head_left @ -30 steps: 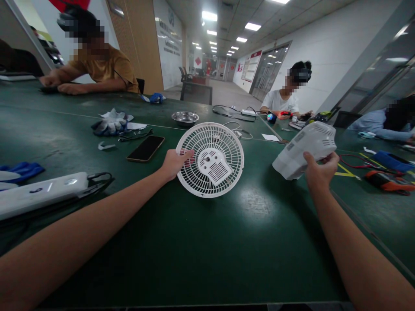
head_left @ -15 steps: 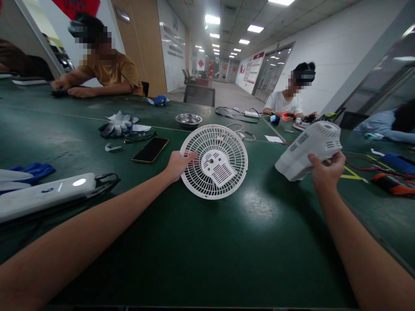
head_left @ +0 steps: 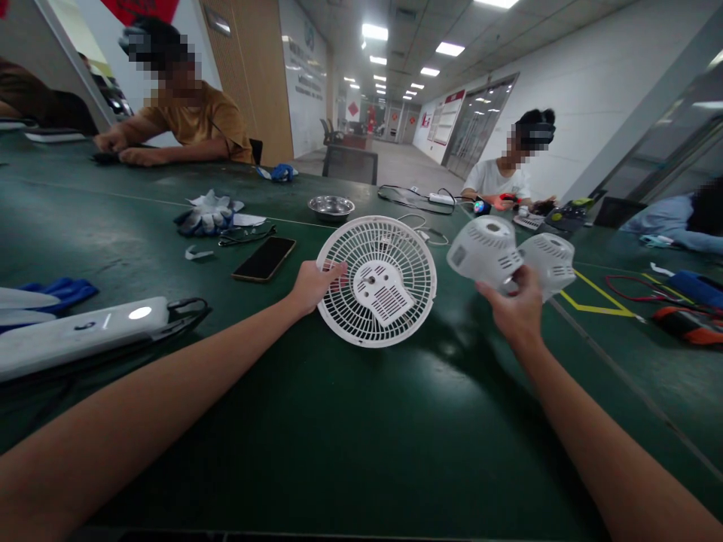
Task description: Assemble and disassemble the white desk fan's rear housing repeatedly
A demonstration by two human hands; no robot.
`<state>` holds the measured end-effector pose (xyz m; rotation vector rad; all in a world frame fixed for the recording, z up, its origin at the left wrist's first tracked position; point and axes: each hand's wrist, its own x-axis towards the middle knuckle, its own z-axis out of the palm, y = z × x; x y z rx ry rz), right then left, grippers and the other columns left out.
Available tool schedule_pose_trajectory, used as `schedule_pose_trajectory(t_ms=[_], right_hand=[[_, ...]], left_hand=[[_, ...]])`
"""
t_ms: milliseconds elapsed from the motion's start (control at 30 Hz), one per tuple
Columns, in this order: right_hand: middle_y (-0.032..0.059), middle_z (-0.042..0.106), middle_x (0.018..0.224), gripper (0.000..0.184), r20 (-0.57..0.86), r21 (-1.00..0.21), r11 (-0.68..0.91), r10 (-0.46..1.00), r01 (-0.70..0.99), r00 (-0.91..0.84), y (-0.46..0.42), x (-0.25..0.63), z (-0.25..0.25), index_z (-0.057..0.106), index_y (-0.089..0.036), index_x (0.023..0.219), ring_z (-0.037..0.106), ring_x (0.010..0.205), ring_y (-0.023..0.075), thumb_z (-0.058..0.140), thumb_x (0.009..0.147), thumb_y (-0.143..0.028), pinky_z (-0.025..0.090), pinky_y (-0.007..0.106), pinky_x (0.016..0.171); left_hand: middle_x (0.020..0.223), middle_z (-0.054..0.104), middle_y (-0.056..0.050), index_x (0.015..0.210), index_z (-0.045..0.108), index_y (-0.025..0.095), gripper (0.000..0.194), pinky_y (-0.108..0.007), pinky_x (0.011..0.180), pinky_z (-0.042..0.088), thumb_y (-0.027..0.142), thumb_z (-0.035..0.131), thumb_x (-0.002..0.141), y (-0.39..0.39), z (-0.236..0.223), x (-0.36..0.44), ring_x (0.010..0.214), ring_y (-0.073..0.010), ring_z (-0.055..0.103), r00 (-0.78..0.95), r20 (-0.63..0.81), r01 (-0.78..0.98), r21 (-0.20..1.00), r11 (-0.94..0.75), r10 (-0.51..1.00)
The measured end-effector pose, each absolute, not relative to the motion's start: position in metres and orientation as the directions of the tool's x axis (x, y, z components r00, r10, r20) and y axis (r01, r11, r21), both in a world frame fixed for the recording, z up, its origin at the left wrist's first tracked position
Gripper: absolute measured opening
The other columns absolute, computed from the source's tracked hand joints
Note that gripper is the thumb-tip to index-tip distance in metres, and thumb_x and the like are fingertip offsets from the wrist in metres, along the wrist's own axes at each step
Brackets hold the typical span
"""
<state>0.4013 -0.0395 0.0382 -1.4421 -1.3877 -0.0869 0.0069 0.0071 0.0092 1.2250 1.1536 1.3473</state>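
Observation:
My left hand (head_left: pixel 309 287) is closed on the left rim of a round white fan grille (head_left: pixel 418 260), thumb over the front. The grille is tilted toward me, with a slotted plate at its centre. On the right, my right hand (head_left: pixel 520 305) grips a white vented plastic housing (head_left: pixel 483 252) above the table. A second rounded vented part (head_left: pixel 549 260) shows just right of the fingers; whether the two are joined is hidden by the hand. Behind the grille lies a white cable (head_left: pixel 437 235).
On the green table (head_left: pixel 350 444) lie a phone (head_left: pixel 264 259), gloves (head_left: pixel 208 213), a metal bowl (head_left: pixel 331 208) and a white device (head_left: pixel 84 335) at left. An orange-and-black meter (head_left: pixel 689 325) sits at right. Other people sit across the table.
My right hand has moved left toward the grille and turned the white housing, which now shows as two rounded parts. My left hand keeps its grip on the grille, nearly still.

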Motion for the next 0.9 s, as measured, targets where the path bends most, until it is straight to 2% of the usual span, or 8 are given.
schedule_pose_trajectory(t_ms=[200, 433, 500, 600, 667, 733, 800, 900], right_hand=[[0.0172, 0.073, 0.118, 0.08, 0.402, -0.635, 0.105, 0.891, 0.765, 0.212, -0.032, 0.366, 0.014, 0.06, -0.014, 0.129, 0.069, 0.104, 0.0324, 0.078, 0.069, -0.063, 0.052, 0.05, 0.096], [0.0205, 0.07, 0.12, 0.068, 0.251, -0.397, -0.022, 0.959, 0.918, 0.132, -0.026, 0.364, 0.005, 0.064, -0.015, 0.124, 0.065, 0.11, 0.0383, 0.073, 0.076, -0.062, 0.051, 0.056, 0.096], [0.0238, 0.067, 0.127, 0.069, 0.255, -0.351, -0.017, 0.96, 0.936, 0.113, -0.029, 0.361, 0.008, 0.065, -0.013, 0.128, 0.06, 0.118, 0.0433, 0.07, 0.079, -0.062, 0.047, 0.062, 0.099], [0.0244, 0.06, 0.138, 0.073, 0.434, -0.406, 0.123, 0.898, 0.906, 0.073, -0.042, 0.35, 0.019, 0.061, -0.013, 0.139, 0.053, 0.13, 0.0449, 0.068, 0.082, -0.058, 0.041, 0.066, 0.108], [0.0187, 0.063, 0.137, 0.064, 0.542, -0.509, 0.29, 0.839, 0.811, 0.04, -0.055, 0.336, 0.028, 0.064, -0.018, 0.136, 0.056, 0.129, 0.0396, 0.067, 0.086, -0.057, 0.041, 0.062, 0.111], [0.0118, 0.071, 0.125, 0.051, 0.473, -0.718, 0.375, 0.881, 0.586, 0.017, -0.07, 0.316, 0.033, 0.07, -0.025, 0.128, 0.064, 0.118, 0.0336, 0.064, 0.09, -0.058, 0.048, 0.056, 0.106], [0.0071, 0.076, 0.116, 0.046, 0.263, -0.932, 0.275, 0.961, 0.237, -0.084, -0.084, 0.294, 0.032, 0.072, -0.028, 0.125, 0.068, 0.114, 0.0307, 0.056, 0.096, -0.06, 0.052, 0.053, 0.102], [0.0048, 0.079, 0.112, 0.047, 0.012, -0.998, -0.007, 0.961, -0.068, -0.278, -0.099, 0.268, 0.026, 0.071, -0.031, 0.125, 0.07, 0.114, 0.0305, 0.059, 0.093, -0.062, 0.056, 0.052, 0.098]], left_hand=[[0.082, 0.078, -0.01, 0.085, 0.076, 0.014, 0.024, -0.036, 0.071, 0.062, 0.037, 0.08, 0.085, 0.012, 0.003, 0.007, 0.074, -0.0226, 0.075, -0.06, 0.175, -0.028, 0.984, -0.177, 0.983], [0.081, 0.079, -0.008, 0.083, 0.078, 0.016, 0.024, -0.036, 0.07, 0.062, 0.039, 0.083, 0.082, 0.01, 0.004, 0.007, 0.073, -0.0234, 0.076, -0.09, 0.268, 0.055, 0.963, -0.264, 0.959], [0.077, 0.079, -0.007, 0.08, 0.078, 0.017, 0.026, -0.035, 0.068, 0.061, 0.042, 0.083, 0.081, 0.008, 0.007, 0.007, 0.071, -0.0235, 0.075, -0.113, 0.32, 0.126, 0.944, -0.306, 0.941], [0.072, 0.077, -0.006, 0.076, 0.078, 0.019, 0.03, -0.034, 0.066, 0.059, 0.047, 0.081, 0.082, 0.004, 0.01, 0.008, 0.068, -0.0231, 0.074, -0.146, 0.405, 0.223, 0.902, -0.369, 0.903], [0.071, 0.076, -0.006, 0.075, 0.077, 0.019, 0.031, -0.034, 0.065, 0.058, 0.049, 0.08, 0.083, 0.0, 0.013, 0.008, 0.067, -0.0223, 0.073, -0.146, 0.45, 0.256, 0.877, -0.406, 0.881], [0.07, 0.076, -0.005, 0.074, 0.076, 0.019, 0.031, -0.033, 0.065, 0.056, 0.049, 0.078, 0.084, -0.003, 0.016, 0.01, 0.066, -0.0214, 0.072, -0.141, 0.479, 0.271, 0.86, -0.431, 0.866], [0.068, 0.074, -0.004, 0.072, 0.074, 0.019, 0.033, -0.032, 0.064, 0.055, 0.049, 0.076, 0.086, -0.007, 0.019, 0.011, 0.064, -0.0203, 0.07, -0.144, 0.501, 0.296, 0.845, -0.446, 0.854], [0.063, 0.071, -0.004, 0.066, 0.07, 0.019, 0.035, -0.031, 0.065, 0.052, 0.047, 0.076, 0.086, -0.012, 0.024, 0.012, 0.063, -0.0186, 0.067, -0.159, 0.543, 0.36, 0.81, -0.464, 0.824]])
